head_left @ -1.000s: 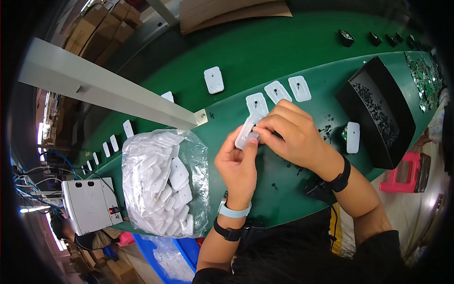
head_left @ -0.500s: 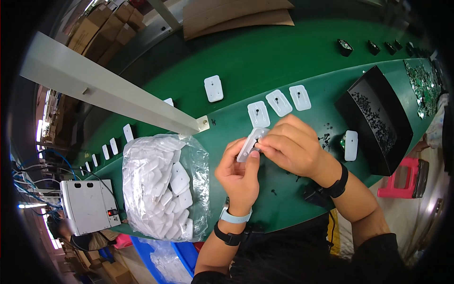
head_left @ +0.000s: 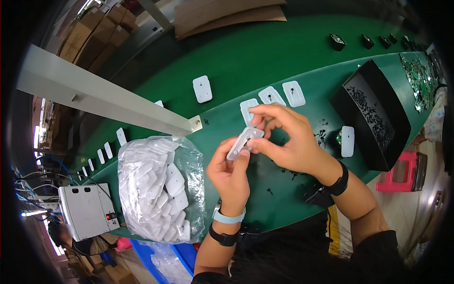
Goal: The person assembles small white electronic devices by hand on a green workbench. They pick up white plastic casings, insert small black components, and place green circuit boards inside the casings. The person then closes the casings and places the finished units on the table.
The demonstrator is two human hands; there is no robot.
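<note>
Two hands meet above the near edge of a green table (head_left: 265,52), sharing one small white plastic plate (head_left: 244,143). The left hand (head_left: 230,170) comes up from below and pinches the plate's lower end between thumb and fingertips; the right hand (head_left: 288,139) reaches in from the right, its thumb and forefinger pressed on the plate's upper end, the other fingers curled above it. The plate sits tilted between the two hands, lifted clear of the table.

Just behind the right hand, three more white plates lie in a row on the table: one (head_left: 248,110) partly covered by the fingers, a second (head_left: 271,96) and a third (head_left: 293,93). A fourth (head_left: 202,88) lies apart to the left, and a fifth (head_left: 347,141) lies to the right, beside a black tray (head_left: 378,113) holding small dark parts. Further white plates trail along the left of the table; their number is hard to tell.

Left of the left hand sits one clear plastic bag (head_left: 158,189) stuffed with white plates. One grey box (head_left: 87,210) with a red light sits at the lower left. A grey metal rail (head_left: 104,97) runs slantwise across the table. Each wrist bears a dark band, the left also a pale blue one.
</note>
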